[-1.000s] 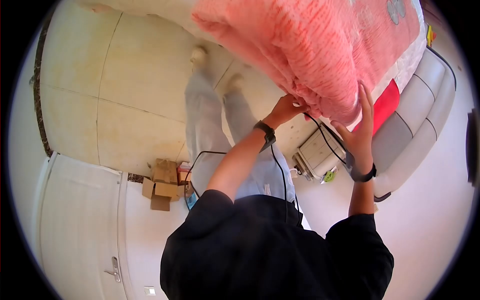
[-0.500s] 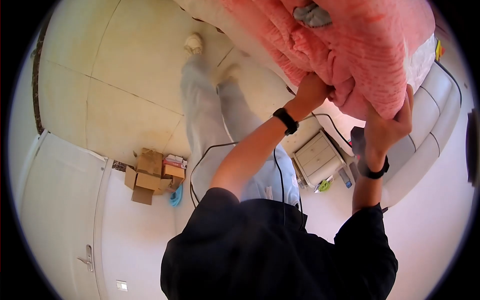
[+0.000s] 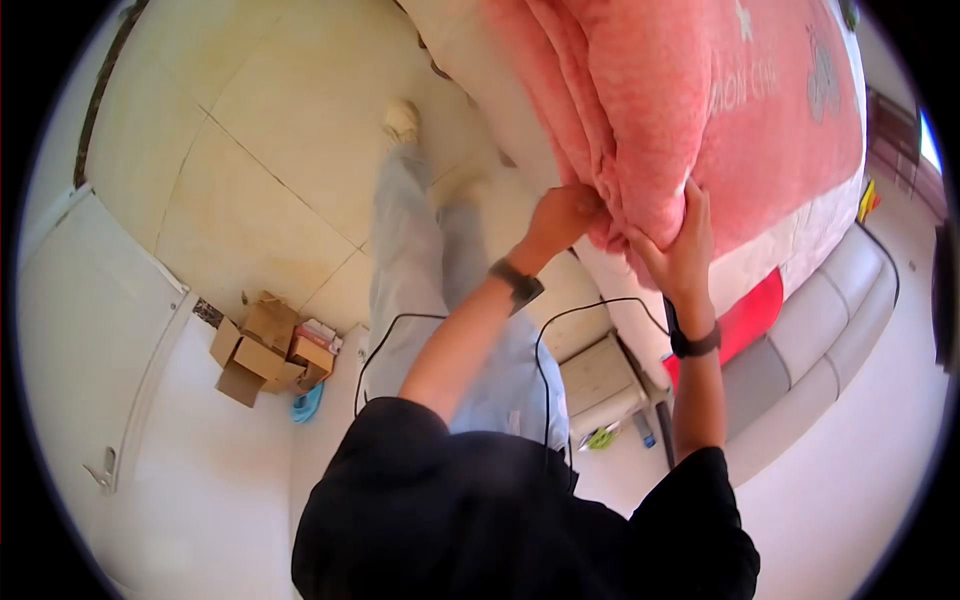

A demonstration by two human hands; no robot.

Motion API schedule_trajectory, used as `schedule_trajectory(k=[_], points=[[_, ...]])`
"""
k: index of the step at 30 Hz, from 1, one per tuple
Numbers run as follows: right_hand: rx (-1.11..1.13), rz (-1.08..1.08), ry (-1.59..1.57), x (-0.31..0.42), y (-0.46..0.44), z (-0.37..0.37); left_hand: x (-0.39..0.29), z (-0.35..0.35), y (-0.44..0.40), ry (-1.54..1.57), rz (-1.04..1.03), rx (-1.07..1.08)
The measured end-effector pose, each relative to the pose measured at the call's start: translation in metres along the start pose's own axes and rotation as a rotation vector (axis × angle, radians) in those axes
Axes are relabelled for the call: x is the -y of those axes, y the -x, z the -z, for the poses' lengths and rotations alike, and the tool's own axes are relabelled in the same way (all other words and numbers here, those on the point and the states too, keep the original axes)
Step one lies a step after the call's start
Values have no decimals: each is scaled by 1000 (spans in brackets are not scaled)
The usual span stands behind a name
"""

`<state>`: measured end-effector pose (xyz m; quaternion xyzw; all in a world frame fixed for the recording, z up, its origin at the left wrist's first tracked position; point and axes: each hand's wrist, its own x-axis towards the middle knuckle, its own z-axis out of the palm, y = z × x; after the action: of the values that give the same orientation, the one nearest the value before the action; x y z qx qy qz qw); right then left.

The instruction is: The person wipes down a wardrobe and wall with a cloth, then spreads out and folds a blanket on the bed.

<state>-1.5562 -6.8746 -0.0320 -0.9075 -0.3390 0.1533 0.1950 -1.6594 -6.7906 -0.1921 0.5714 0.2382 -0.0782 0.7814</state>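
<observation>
A thick pink blanket [image 3: 640,110] lies bunched along the near side of the bed, with a flatter part showing letters and a grey figure to the right. My left hand [image 3: 568,218] has its fingers closed on the gathered edge of the blanket; the fingertips are partly hidden in the folds. Around the blanket's near corner my right hand [image 3: 682,245] is wrapped, thumb on the left and fingers on the right. A black band sits on each wrist. The pale bedding [image 3: 820,235] shows under the blanket.
A grey padded headboard [image 3: 815,355] stands at the right, with a red cloth [image 3: 750,318] beside it. A small bedside cabinet [image 3: 600,385] is below the bed. Black cable [image 3: 540,350] loops before my legs. Open cardboard boxes [image 3: 262,345] and a white door [image 3: 95,330] are at left.
The view has shifted. The blanket's flat, printed part and the red cloth show again after being out of sight half a second ago. My right hand, spread against the blanket earlier, now grips its corner.
</observation>
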Motion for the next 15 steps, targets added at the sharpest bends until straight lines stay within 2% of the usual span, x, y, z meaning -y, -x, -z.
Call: schedule_trajectory(k=[2, 4, 5, 7, 12, 15], points=[[20, -51, -88, 0, -7, 8, -26, 39, 3, 194, 191, -163], [68, -153, -122, -1, -8, 11, -32, 54, -17, 410, -66, -490], [19, -95, -63, 5, -13, 10, -34, 61, -27, 515, -199, -649], [-79, 17, 58, 25, -31, 7, -55, 70, -41, 576, -286, -615], [48, -33, 59, 56, -89, -3, -135, 123, -72, 615, -521, -520], [91, -16, 115, 55, -92, -7, -144, 142, -111, 451, -523, -554]])
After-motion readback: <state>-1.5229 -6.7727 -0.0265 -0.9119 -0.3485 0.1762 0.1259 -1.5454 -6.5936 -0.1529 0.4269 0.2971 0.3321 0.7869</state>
